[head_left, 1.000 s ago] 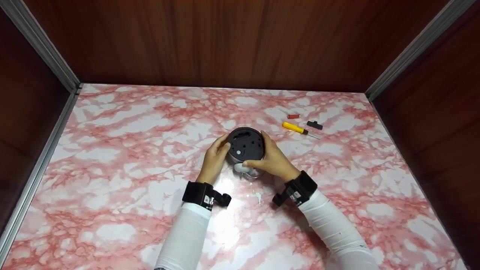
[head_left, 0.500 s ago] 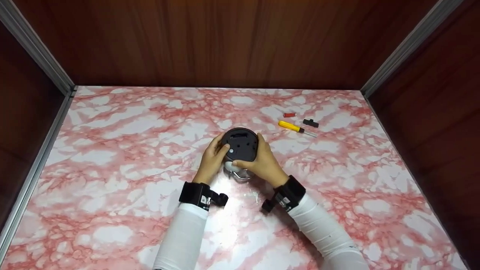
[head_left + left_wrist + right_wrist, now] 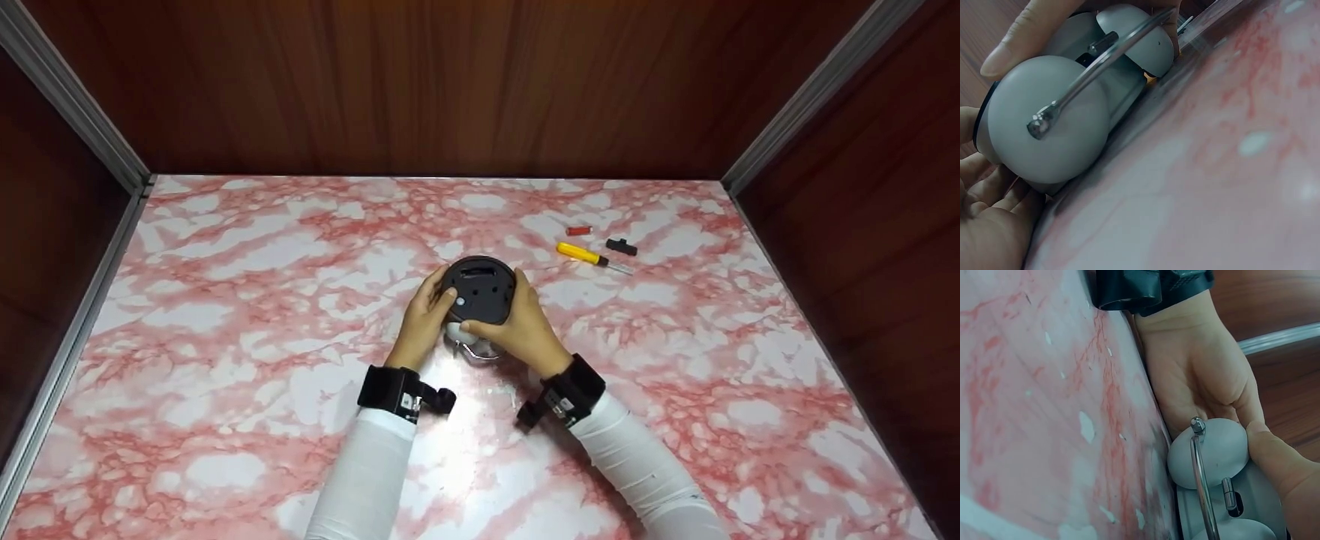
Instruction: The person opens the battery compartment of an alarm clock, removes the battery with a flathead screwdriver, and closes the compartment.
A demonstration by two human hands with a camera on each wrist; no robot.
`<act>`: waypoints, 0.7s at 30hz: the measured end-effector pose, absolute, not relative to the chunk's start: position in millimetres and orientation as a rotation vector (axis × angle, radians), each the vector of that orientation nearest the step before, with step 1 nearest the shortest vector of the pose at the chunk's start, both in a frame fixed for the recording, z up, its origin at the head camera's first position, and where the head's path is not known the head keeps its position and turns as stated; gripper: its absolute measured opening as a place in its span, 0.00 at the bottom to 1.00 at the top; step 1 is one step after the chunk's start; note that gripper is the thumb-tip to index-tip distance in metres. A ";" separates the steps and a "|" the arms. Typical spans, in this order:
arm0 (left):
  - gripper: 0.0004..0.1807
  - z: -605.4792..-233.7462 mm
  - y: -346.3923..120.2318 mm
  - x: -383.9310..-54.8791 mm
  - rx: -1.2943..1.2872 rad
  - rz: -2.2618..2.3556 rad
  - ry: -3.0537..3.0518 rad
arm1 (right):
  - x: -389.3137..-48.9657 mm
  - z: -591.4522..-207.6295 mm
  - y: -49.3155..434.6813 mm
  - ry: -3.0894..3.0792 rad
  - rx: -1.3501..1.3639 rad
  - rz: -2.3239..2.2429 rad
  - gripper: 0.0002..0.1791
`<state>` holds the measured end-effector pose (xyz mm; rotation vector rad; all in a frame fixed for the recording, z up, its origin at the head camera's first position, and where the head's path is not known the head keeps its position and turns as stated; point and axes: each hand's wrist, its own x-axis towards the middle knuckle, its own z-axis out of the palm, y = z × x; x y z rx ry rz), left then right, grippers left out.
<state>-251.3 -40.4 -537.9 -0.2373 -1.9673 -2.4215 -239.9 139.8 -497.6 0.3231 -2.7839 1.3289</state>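
Note:
A twin-bell alarm clock is held by both hands on the table, its round black back facing up and its bells and handle toward me. The back shows an open slot near the far rim and a pale round knob. My left hand grips the left side, thumb at the back's edge. My right hand grips the right side, its thumb by a bell. In the left wrist view, the grey bell and chrome handle lie close over the table. The right wrist view shows the hammer between the bells. The clock's face is hidden.
Right of the clock and farther back lie a yellow-handled screwdriver, a small red battery and a small black cover piece. Dark wood-look panels wall in the back and sides of the red-and-white marbled table.
The head view has shifted slightly. My right wrist has swung a little to the left, and the clock has tilted so that more of its handle shows. Both hands keep their grip.

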 end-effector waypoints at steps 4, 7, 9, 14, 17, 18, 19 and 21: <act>0.29 -538.0 -40.8 -251.3 -0.251 -2.425 -1.942 | -239.0 -497.8 139.5 -2.804 0.320 1.302 0.69; 0.29 -538.0 -41.2 -250.7 -0.247 -2.436 -1.934 | -238.6 -498.9 141.0 -2.829 0.337 1.282 0.69; 0.29 -538.4 -41.4 -250.4 -0.241 -2.445 -1.932 | -239.1 -499.5 143.0 -2.831 0.370 1.284 0.67; 0.28 -539.6 -41.2 -251.2 -0.233 -2.478 -1.893 | -241.4 -497.2 151.5 -2.838 0.437 1.298 0.59; 0.28 -539.5 -40.5 -251.4 -0.232 -2.489 -1.872 | -244.4 -493.7 159.7 -2.864 0.429 1.260 0.50; 0.28 -539.4 -40.3 -251.4 -0.230 -2.493 -1.867 | -246.1 -492.5 163.1 -2.870 0.426 1.240 0.47; 0.28 -539.0 -40.0 -251.1 -0.226 -2.493 -1.866 | -248.5 -491.1 166.7 -2.873 0.427 1.227 0.43; 0.28 -538.6 -39.5 -250.9 -0.226 -2.493 -1.861 | -253.6 -487.8 175.4 -2.869 0.431 1.201 0.35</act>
